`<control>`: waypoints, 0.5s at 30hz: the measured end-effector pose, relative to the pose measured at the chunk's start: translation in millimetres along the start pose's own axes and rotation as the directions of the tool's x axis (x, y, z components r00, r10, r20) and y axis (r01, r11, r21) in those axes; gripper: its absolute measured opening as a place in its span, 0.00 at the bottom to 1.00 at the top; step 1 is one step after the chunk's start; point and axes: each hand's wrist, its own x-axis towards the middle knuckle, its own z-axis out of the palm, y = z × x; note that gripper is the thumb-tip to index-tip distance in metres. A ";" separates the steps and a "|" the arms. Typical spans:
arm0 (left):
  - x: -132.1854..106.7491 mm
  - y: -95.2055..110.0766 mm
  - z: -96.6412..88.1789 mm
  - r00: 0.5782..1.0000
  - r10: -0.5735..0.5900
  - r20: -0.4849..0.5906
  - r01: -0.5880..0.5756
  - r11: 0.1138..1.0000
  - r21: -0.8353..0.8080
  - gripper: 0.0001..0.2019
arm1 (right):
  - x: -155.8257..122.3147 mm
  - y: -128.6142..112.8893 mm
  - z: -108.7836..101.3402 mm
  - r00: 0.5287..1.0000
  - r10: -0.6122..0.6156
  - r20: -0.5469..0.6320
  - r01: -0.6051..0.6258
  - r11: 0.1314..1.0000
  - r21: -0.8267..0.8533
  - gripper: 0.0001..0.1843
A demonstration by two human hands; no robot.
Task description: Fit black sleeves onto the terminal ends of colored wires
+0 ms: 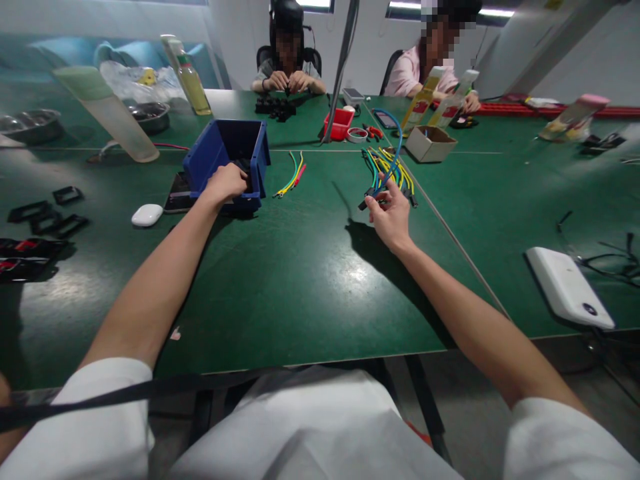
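My left hand (226, 181) reaches into the open front of a blue plastic bin (227, 157) on the green table; its fingers curl inside and what they touch is hidden. My right hand (391, 213) is raised over the table, its fingers pinching a blue wire (395, 148) that loops upward. Just behind that hand lies a bundle of green, yellow and blue wires (387, 172). A small bunch of yellow, green and red wires (291, 176) lies to the right of the bin.
A white mouse-shaped object (147, 215) and a phone (176, 193) lie left of the bin, black frames (47, 217) farther left. A white device (567, 285) sits at the right edge. A cardboard box (431, 143), red tray (339, 123) and bottles stand behind. Two people sit across.
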 end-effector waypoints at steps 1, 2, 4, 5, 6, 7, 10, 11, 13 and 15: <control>0.4 -0.5 0.3 1.000 -0.007 -0.004 0.007 1.000 0.006 0.18 | 1.4 1.5 -0.9 1.000 -0.003 -0.012 0.003 1.000 -0.011 0.37; 0.8 -0.7 0.3 1.000 -0.017 -0.008 0.017 1.000 0.012 0.18 | 2.8 3.2 -1.7 1.000 -0.003 -0.022 0.003 1.000 -0.021 0.36; 1.1 -0.3 0.1 0.999 -0.039 -0.008 0.039 0.999 0.019 0.19 | 5.1 6.7 -2.9 0.999 0.003 -0.041 -0.005 0.999 -0.045 0.35; 1.1 0.3 -0.1 0.999 -0.049 -0.006 0.049 0.999 0.021 0.20 | 6.1 8.3 -3.5 0.999 0.008 -0.048 -0.011 0.998 -0.059 0.35; 1.1 0.9 -0.3 0.998 -0.059 -0.006 0.060 0.998 0.024 0.20 | 7.1 9.8 -4.2 0.999 0.013 -0.053 -0.016 0.997 -0.069 0.35; 1.1 1.6 -0.4 0.998 -0.069 -0.007 0.069 0.997 0.027 0.20 | 8.0 11.1 -4.8 0.998 0.015 -0.057 -0.019 0.997 -0.076 0.36; 1.3 2.7 0.2 0.997 -0.079 -0.019 0.080 0.996 0.029 0.18 | 10.7 14.7 -7.0 0.998 0.007 -0.066 -0.013 0.996 -0.091 0.36; 1.4 2.8 0.6 0.997 -0.079 -0.023 0.080 0.996 0.028 0.18 | 11.7 16.0 -7.7 0.998 0.000 -0.070 -0.007 0.995 -0.100 0.35; 1.5 2.5 1.4 0.997 -0.077 -0.027 0.078 0.997 0.025 0.17 | 13.9 18.8 -9.0 0.996 -0.019 -0.083 0.008 0.992 -0.125 0.34; 1.3 2.3 2.0 0.996 -0.080 -0.028 0.081 0.996 0.022 0.17 | 16.1 21.7 -10.1 0.995 -0.030 -0.096 0.015 0.989 -0.146 0.32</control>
